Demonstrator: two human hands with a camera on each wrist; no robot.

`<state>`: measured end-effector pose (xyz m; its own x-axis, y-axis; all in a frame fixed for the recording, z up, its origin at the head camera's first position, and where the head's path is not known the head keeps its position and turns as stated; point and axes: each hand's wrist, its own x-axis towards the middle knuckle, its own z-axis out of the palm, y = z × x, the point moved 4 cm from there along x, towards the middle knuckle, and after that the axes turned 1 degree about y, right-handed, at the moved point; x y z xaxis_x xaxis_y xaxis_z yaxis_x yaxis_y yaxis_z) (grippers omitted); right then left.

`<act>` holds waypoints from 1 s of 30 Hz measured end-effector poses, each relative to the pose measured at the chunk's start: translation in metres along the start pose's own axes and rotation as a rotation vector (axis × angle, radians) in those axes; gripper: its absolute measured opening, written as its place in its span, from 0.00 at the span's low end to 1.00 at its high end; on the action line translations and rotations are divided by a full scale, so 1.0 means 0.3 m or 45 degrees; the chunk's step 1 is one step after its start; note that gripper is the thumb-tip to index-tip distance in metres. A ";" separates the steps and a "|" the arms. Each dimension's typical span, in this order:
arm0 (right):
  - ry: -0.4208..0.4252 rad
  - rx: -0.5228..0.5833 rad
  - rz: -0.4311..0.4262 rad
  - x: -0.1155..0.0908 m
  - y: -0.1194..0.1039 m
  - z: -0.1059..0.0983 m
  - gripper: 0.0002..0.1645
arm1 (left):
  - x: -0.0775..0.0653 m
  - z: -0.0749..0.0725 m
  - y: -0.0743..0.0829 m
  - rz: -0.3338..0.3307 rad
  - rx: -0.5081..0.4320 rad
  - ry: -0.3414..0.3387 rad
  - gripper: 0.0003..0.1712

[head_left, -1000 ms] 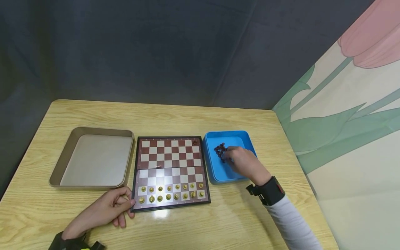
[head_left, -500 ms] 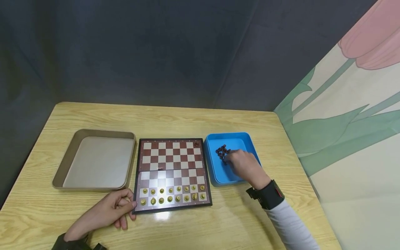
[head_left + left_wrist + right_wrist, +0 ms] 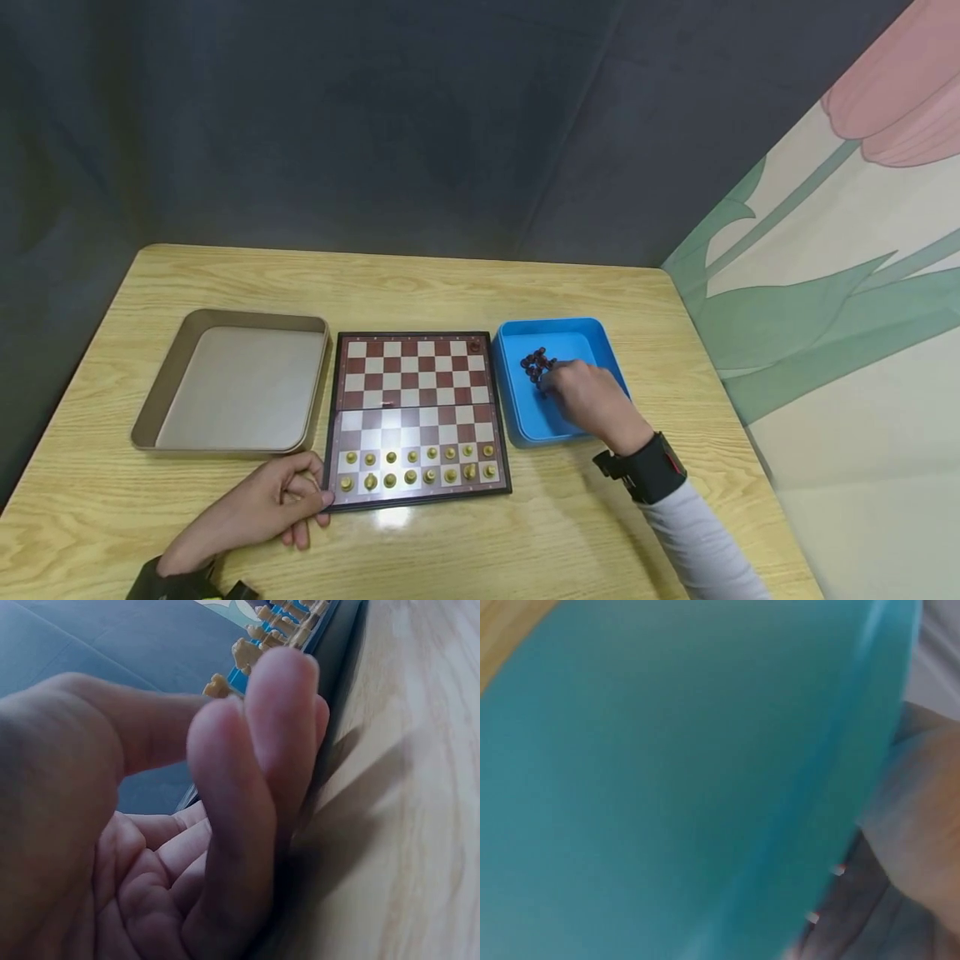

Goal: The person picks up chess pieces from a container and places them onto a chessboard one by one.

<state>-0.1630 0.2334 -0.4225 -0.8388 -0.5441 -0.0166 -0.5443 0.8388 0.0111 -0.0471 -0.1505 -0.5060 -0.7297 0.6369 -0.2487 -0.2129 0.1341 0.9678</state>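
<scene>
A chessboard (image 3: 420, 417) lies on the table with two rows of gold chess pieces (image 3: 411, 477) along its near side. One dark red chess piece (image 3: 474, 345) stands in the far right corner square. My left hand (image 3: 273, 504) holds the board's near left corner, thumb on the rim and fingers bent beside the edge. My right hand (image 3: 592, 402) reaches down into the blue box (image 3: 543, 429), against a cluster of dark red chess pieces (image 3: 535, 363). Its fingertips are hidden; the right wrist view shows mostly the box wall (image 3: 667, 787) and a blurred bit of hand.
Left of the board stands a beige tray (image 3: 240, 387) with raised walls. Everything rests on a light wooden table (image 3: 405, 287). Dark cloth (image 3: 360, 125) hangs behind it, and a flowered curtain (image 3: 840, 317) borders the right side.
The whole scene has shifted slightly right and down in the head view. My right hand stays in the blue box with small movements; my left hand keeps its place at the board corner.
</scene>
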 end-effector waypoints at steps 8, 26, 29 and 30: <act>0.133 0.045 -0.105 0.015 -0.011 -0.067 0.07 | -0.001 0.001 -0.003 0.011 0.005 -0.002 0.16; 0.198 0.063 -0.217 0.100 -0.090 -0.194 0.14 | -0.001 0.003 0.003 0.001 -0.010 0.002 0.16; 0.186 0.081 -0.251 0.118 -0.099 -0.200 0.12 | -0.001 0.004 0.007 0.004 -0.001 0.002 0.16; 0.177 0.097 -0.264 0.125 -0.101 -0.200 0.11 | -0.001 0.004 0.009 0.005 0.000 0.001 0.16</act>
<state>-0.1784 0.1866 -0.3634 -0.7055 -0.6972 0.1273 -0.7068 0.7054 -0.0536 -0.0466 -0.1493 -0.5033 -0.7309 0.6369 -0.2452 -0.2101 0.1318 0.9688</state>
